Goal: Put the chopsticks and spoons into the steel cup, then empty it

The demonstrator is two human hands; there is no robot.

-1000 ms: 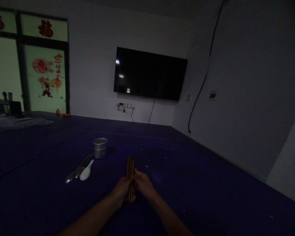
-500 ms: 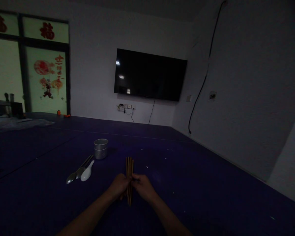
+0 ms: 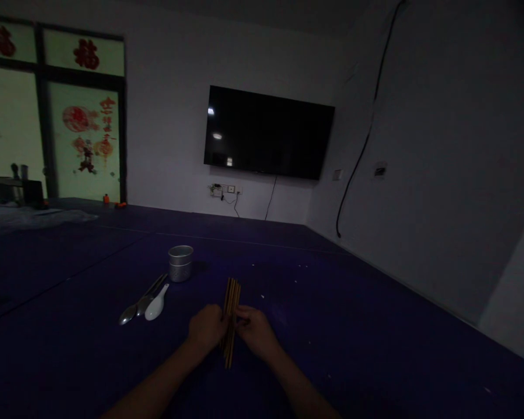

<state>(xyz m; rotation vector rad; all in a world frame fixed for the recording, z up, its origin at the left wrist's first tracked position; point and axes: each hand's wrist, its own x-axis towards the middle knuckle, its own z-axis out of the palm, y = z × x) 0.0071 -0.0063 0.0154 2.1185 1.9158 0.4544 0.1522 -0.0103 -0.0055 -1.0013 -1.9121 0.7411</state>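
Lower centre: left hand [image 3: 207,327], grip closed round chopsticks [image 3: 233,295]; right hand [image 3: 257,333], grip pinching them too. Cup [image 3: 180,266] left of centre on surface [image 3: 358,331], spoons [image 3: 156,306] to its lower left.

A room, whether home or office being unclear, is indicated by a wall-mounted TV [image 3: 268,132], sockets [image 3: 231,189] and decorated door [image 3: 85,139].

Two hands [image 3: 207,327], one cup [image 3: 180,266], two metal spoons [image 3: 128,315], one white spoon [image 3: 155,307], one bundle of sticks [image 3: 232,297], number unclear
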